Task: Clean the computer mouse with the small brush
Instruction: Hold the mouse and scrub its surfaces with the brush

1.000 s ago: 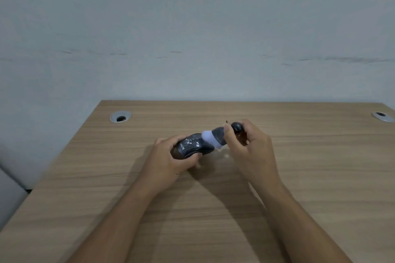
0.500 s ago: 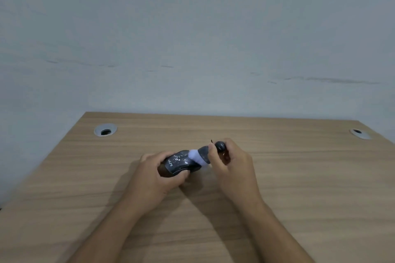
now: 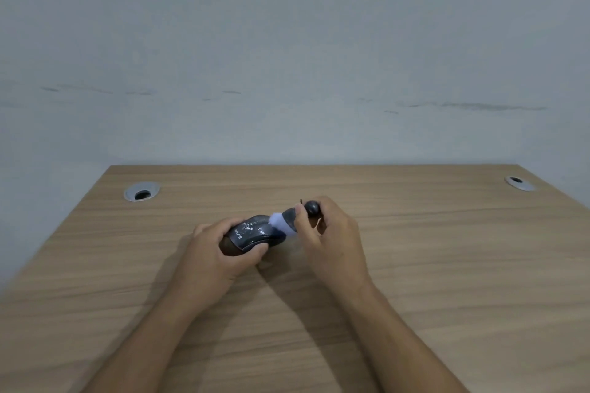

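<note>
A black computer mouse [image 3: 250,233] with white specks on its back is held just above the wooden desk [image 3: 447,265]. My left hand [image 3: 214,252] grips it from the left side and underneath. My right hand [image 3: 332,239] holds a small brush [image 3: 289,219] with a dark handle, a round black end and pale bristles. The bristles rest against the right end of the mouse. The underside of the mouse is hidden by my fingers.
A grey cable grommet [image 3: 141,191] sits in the desk at the far left, and a second grommet [image 3: 519,183] at the far right. A pale wall rises directly behind the desk's far edge.
The camera view has shifted slightly. Both hands keep their grips, and the brush bristles have stayed at the right end of the mouse with small movement.
</note>
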